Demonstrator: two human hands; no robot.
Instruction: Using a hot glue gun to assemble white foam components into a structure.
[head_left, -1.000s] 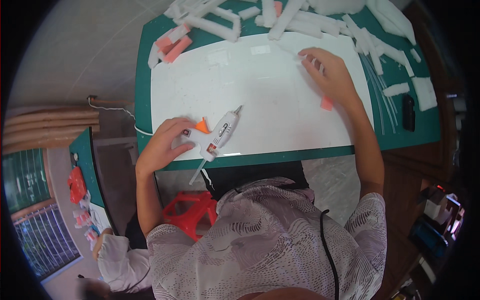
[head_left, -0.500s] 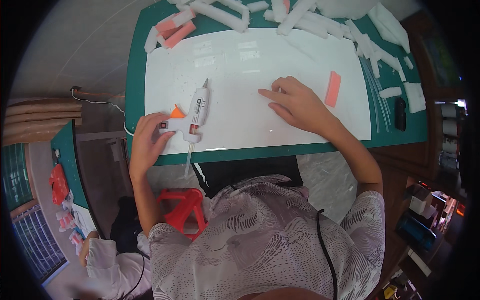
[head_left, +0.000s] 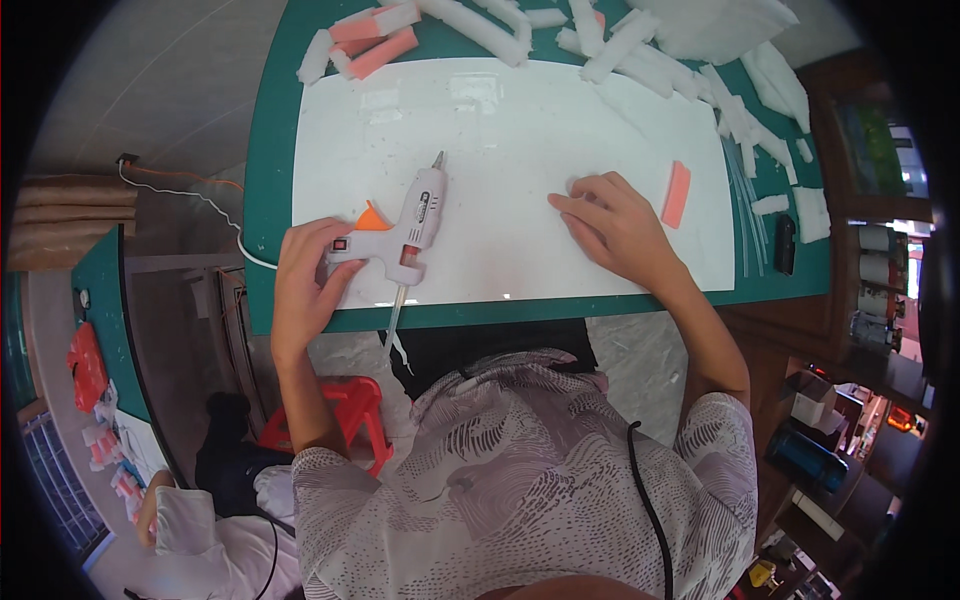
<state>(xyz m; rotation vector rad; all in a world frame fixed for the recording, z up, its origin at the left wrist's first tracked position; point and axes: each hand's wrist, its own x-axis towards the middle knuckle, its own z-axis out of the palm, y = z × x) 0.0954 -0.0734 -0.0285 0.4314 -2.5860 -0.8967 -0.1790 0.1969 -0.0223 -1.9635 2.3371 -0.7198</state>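
Note:
A white hot glue gun [head_left: 421, 210] with an orange trigger [head_left: 373, 217] lies on the white board [head_left: 500, 240], its nozzle pointing away from me. From its back hangs a clear glue stick [head_left: 398, 318], which reaches past the table's near edge. My left hand [head_left: 308, 275] is closed around the handle's end. Over the right part of the board, my right hand [head_left: 618, 228] has loosely bent fingers, the thumb apart from them, and nothing visible in it. Just beyond that hand lies a pink foam strip [head_left: 676, 195].
White and pink foam pieces [head_left: 480, 32] pile along the far edge of the green table mat [head_left: 275, 130]. At right lie clear glue sticks [head_left: 748, 215] and a black object [head_left: 786, 245]. A white cord [head_left: 215, 212] runs off left. A red stool [head_left: 355, 410] stands below; another person [head_left: 195, 530] sits at lower left.
The glue gun and my left hand appear slightly further right, the gun tilted a little more. My right hand's pointing index finger has bent inward.

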